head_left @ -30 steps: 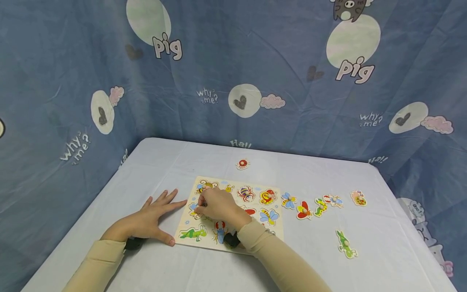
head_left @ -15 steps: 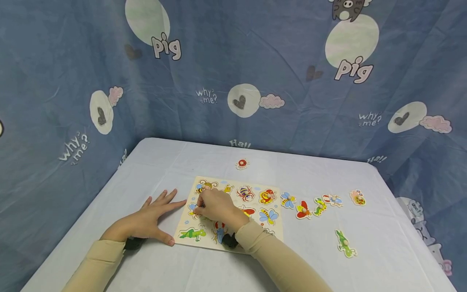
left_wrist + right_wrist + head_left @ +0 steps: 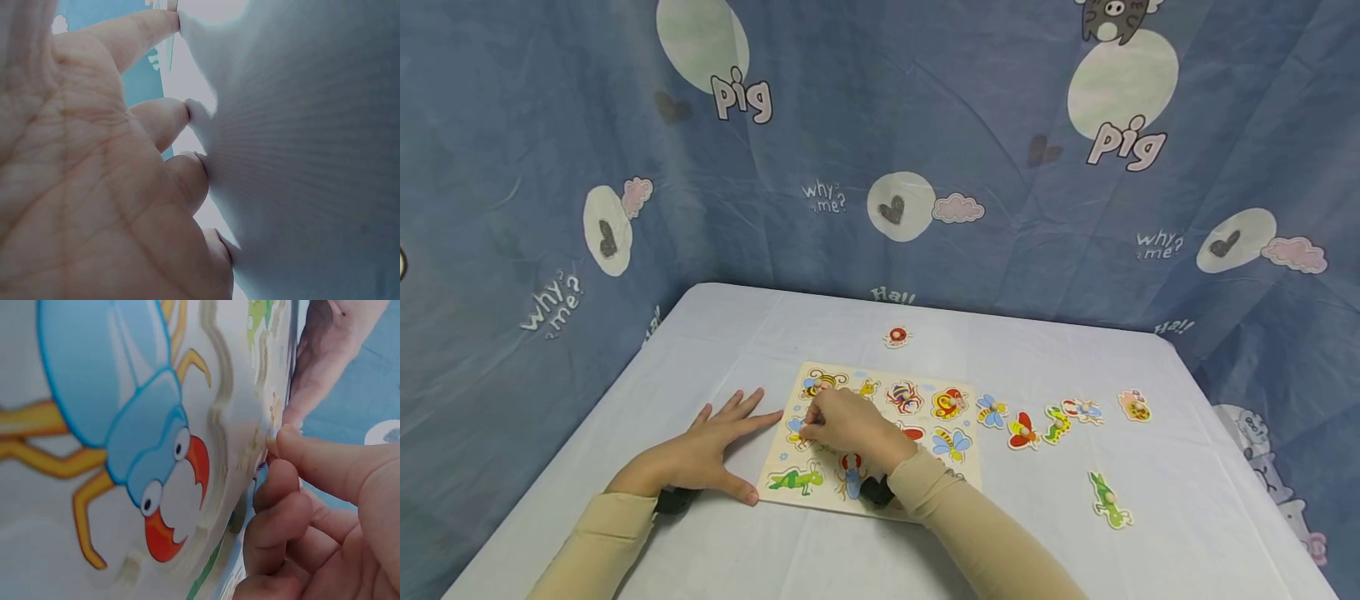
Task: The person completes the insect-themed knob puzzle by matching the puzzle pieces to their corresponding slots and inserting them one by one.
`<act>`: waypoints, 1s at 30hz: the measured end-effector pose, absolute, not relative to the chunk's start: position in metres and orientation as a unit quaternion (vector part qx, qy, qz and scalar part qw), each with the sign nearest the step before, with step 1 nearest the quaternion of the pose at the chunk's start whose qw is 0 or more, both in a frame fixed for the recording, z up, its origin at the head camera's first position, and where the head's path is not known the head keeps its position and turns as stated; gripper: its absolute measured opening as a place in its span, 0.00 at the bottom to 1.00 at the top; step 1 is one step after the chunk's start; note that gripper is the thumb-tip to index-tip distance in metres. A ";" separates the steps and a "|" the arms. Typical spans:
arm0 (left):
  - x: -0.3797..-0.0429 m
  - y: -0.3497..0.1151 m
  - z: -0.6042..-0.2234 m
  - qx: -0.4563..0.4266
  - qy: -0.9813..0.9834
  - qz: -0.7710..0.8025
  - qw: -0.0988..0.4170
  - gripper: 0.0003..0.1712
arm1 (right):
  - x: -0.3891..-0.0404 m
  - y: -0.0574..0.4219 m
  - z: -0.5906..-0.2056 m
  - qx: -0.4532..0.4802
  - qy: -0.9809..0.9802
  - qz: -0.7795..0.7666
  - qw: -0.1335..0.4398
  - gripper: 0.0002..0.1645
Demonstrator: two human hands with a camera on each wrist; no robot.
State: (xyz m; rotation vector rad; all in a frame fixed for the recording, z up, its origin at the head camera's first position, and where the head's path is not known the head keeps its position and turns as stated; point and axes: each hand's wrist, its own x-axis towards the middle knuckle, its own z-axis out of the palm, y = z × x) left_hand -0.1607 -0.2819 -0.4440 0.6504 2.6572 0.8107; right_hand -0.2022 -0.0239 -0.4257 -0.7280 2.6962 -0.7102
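Observation:
A wooden insect puzzle board lies on the white table. My right hand is over its left part, thumb and index finger pinching the small knob of a puzzle piece with blue wings. Most of that piece is hidden behind the fingers. My left hand rests spread on the table, its index fingertip and thumb at the board's left edge. In the left wrist view its fingertips press on the white cloth. A printed blue beetle shows large in the right wrist view.
Loose pieces lie right of the board: a blue-winged bee, a red-winged insect, a caterpillar, a beetle, a snail-like piece and a grasshopper. A ladybird piece lies behind it. A blue curtain hangs beyond.
Both hands stay almost where they were. The right hand keeps its pinch at the board's left part, with only tiny wrist shifts. The loose pieces have not moved.

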 end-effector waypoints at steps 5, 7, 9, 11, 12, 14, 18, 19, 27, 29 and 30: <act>-0.160 -0.282 -0.443 0.223 0.922 0.282 0.144 0.70 | -0.205 -0.018 -0.424 -0.270 0.913 -0.263 0.158 0.09; -0.159 -0.282 -0.443 0.223 0.922 0.282 0.144 0.70 | -0.207 -0.014 -0.422 -0.285 0.904 -0.271 0.167 0.09; -0.159 -0.282 -0.442 0.223 0.922 0.282 0.145 0.70 | -0.210 -0.011 -0.418 -0.302 0.896 -0.279 0.169 0.09; -0.159 -0.281 -0.441 0.222 0.922 0.281 0.144 0.70 | -0.214 -0.008 -0.413 -0.314 0.890 -0.284 0.166 0.10; -0.159 -0.281 -0.441 0.223 0.922 0.281 0.144 0.70 | -0.215 -0.006 -0.411 -0.315 0.890 -0.286 0.163 0.10; -0.159 -0.281 -0.441 0.223 0.923 0.280 0.145 0.70 | -0.217 -0.004 -0.406 -0.311 0.892 -0.288 0.157 0.10; -0.160 -0.281 -0.442 0.222 0.923 0.279 0.147 0.70 | -0.219 0.002 -0.401 -0.287 0.903 -0.284 0.150 0.08; -0.160 -0.281 -0.442 0.221 0.923 0.278 0.147 0.70 | -0.220 0.003 -0.400 -0.284 0.904 -0.282 0.150 0.08; -0.159 -0.280 -0.441 0.217 0.925 0.275 0.146 0.70 | -0.225 0.022 -0.400 -0.256 0.909 -0.292 0.150 0.08; -0.159 -0.280 -0.441 0.216 0.925 0.275 0.147 0.70 | -0.226 0.028 -0.399 -0.250 0.911 -0.293 0.148 0.08; -0.159 -0.280 -0.441 0.215 0.925 0.275 0.147 0.70 | -0.226 0.031 -0.399 -0.246 0.912 -0.293 0.147 0.08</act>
